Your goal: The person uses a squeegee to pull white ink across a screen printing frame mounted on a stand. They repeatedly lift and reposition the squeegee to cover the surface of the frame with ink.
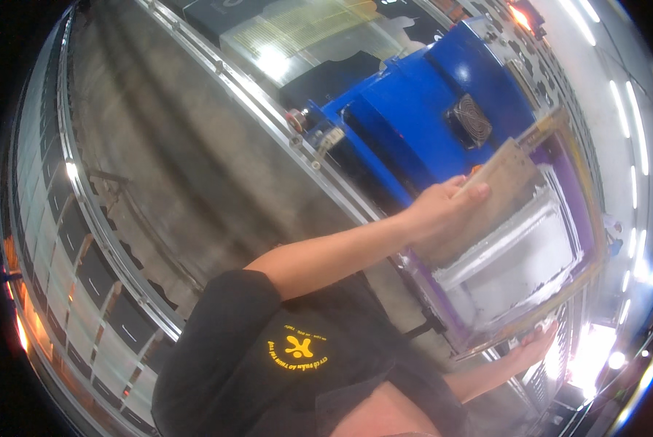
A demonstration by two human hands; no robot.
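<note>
My left hand [450, 207] is closed around a wide, flat squeegee [490, 186] with a pale wooden-looking body. The squeegee lies across a screen-printing frame [519, 325], over the left part of its mesh. Thick white ink [505, 237] runs in streaks along the mesh, beside a greyish rectangular area framed by purple. At the frame's lower right edge, my right hand [534, 346] is curled against the rim; some of its fingers are blurred.
A blue machine housing [407, 109] with a round fan grille [470, 120] stands just beyond the frame. Metal rails [268, 109] cross above the grey floor [173, 138]. On the far left, a long rack [86, 269] carries dark pieces on pale boards.
</note>
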